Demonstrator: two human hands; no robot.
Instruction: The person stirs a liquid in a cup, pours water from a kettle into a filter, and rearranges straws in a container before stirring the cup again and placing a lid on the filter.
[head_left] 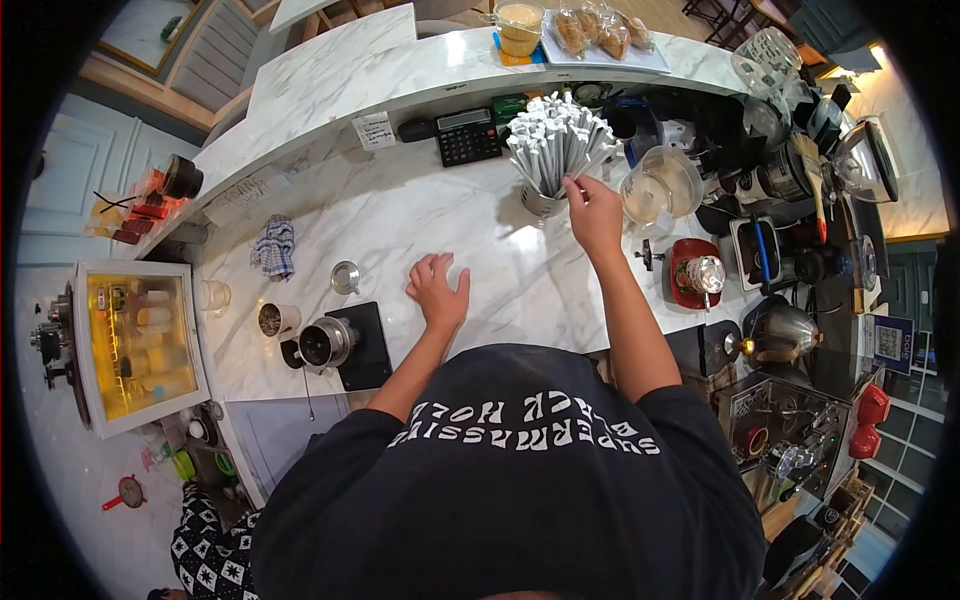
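Observation:
My right hand (pixel 597 216) reaches to a crowded bunch of paper-wrapped straws (pixel 560 135). They stand upright and fan out from a metal cup (pixel 543 203). Thumb and fingers pinch together at the right side of the bunch, on what looks like one straw; the exact grip is partly hidden. My left hand (pixel 437 292) rests on the marble counter (pixel 480 240) with its fingers spread, holding nothing. Left of it lies a black flat scale (pixel 366 348), with a steel container (pixel 326 343) beside its left edge. A small clear glass (pixel 345 277) stands farther up.
Behind the straws are a calculator (pixel 468 137) and the raised ledge with wrapped pastries (pixel 602 32). A clear plastic tub (pixel 662 186) and a red tray (pixel 692 273) sit right of my right arm. A checked cloth (pixel 274 248) lies left. Someone in patterned clothing (pixel 207 545) is at lower left.

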